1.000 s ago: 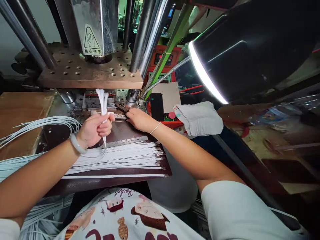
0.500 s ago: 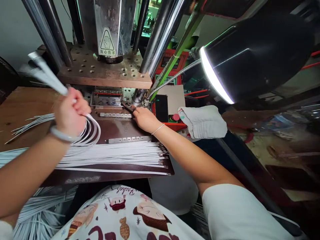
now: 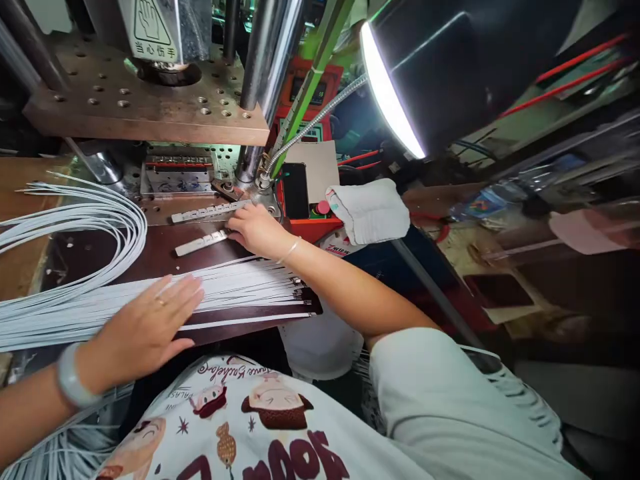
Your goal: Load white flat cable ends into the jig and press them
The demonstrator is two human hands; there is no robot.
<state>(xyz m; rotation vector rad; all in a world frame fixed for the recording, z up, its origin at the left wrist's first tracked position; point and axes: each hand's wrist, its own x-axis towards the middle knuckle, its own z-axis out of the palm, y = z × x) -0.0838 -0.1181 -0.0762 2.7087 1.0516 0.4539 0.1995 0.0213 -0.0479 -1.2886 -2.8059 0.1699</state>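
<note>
My left hand (image 3: pixel 145 323) lies flat with its fingers stretched out, over a row of white flat cables (image 3: pixel 235 288) with small metal ends at the right. My right hand (image 3: pixel 257 230) has its fingers curled at the right end of a short slotted metal strip (image 3: pixel 200 243). That end is hidden under the fingertips. A second slotted metal strip (image 3: pixel 203 212) lies just behind, its right end close to the same hand. On the left, a looped bundle of white cables (image 3: pixel 131 230) rests across the first row.
A press with a thick drilled plate (image 3: pixel 150 127) stands behind, above a metal fixture (image 3: pixel 177 177). A lamp (image 3: pixel 395 93) shines from the right. Beside the press are a red control box (image 3: pixel 313 230) with a push button, a phone (image 3: pixel 295 190) and a folded white cloth (image 3: pixel 370 212).
My left hand has come down from holding up white cables and now lies open on the row. My right hand has moved nearer to me, and the nearer strip has shifted left. The view has turned.
</note>
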